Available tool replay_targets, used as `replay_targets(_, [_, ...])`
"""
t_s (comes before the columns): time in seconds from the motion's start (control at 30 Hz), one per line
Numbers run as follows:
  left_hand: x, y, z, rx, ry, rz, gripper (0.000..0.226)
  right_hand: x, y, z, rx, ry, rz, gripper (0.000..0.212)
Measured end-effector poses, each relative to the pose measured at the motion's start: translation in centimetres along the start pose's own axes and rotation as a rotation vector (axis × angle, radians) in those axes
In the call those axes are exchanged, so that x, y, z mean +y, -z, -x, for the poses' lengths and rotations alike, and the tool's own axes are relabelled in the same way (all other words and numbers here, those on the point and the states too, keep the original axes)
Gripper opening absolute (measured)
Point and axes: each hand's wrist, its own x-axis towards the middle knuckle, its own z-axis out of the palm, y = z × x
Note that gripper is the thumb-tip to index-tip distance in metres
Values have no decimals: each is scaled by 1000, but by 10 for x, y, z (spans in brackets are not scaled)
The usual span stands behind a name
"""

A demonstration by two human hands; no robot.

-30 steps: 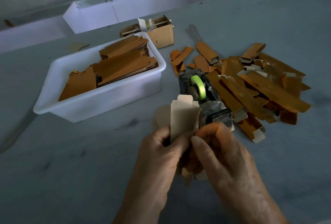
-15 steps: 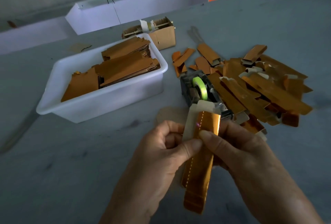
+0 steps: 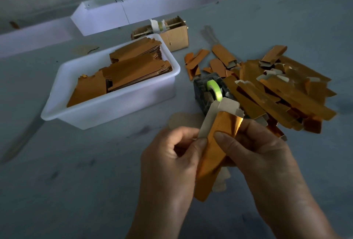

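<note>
Grey tabletop (image 3: 80, 181) carries all items. Above it, the left hand (image 3: 172, 164) and right hand (image 3: 259, 154) hold one gold foil carton blank (image 3: 214, 154), tilted, its pale flaps uppermost. Both thumbs press on the gold face, and the fingers curl behind it. Just beyond stands a tape dispenser (image 3: 206, 95) with a green tape roll (image 3: 214, 89). A white plastic tub (image 3: 107, 109) of stacked blanks sits left; a loose pile of gold cartons (image 3: 282, 95) lies right.

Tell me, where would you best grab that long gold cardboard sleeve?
Pinch the long shiny gold cardboard sleeve below its upper end, across its two long edges, coming from either side as the left hand and right hand do. It is narrow and flat, and its pale end flaps would likely bend.
</note>
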Motion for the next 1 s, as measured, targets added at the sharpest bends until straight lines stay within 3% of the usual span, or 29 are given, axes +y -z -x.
replay_targets(0.1, [7,-8,4,102,-276,-529,17,0,-4,0,24,2,-12,38])
replay_targets(0.17, [13,-20,14,94,-350,-790,34,0,-5,0,49,-2,-37,28])
replay_targets(0.3, [18,-33,23,28,-334,-962,40,1,-1,2,73,-10,-62,5])
replay_targets(0.43, [17,-33,25,35,-328,-894,51,-2,-2,3,100,5,-38,20])
replay_targets(0.5, [14,-30,24,67,-387,-851,47,-4,-3,2,105,27,14,36])
replay_targets(0.6, [7,-23,20,102,-401,-634,39,-5,-5,-3,111,41,27,39])
replay_targets(0.73, [3,-9,12,96,-57,-95,22,-6,-5,-3,49,53,-28,33])
replay_targets(0.83, [6,1,6,-62,186,201,11,-8,-4,-2,16,50,-83,29])
replay_targets(1.0, [8,8,1,-235,324,354,10,-6,-2,-3,8,22,-86,29])
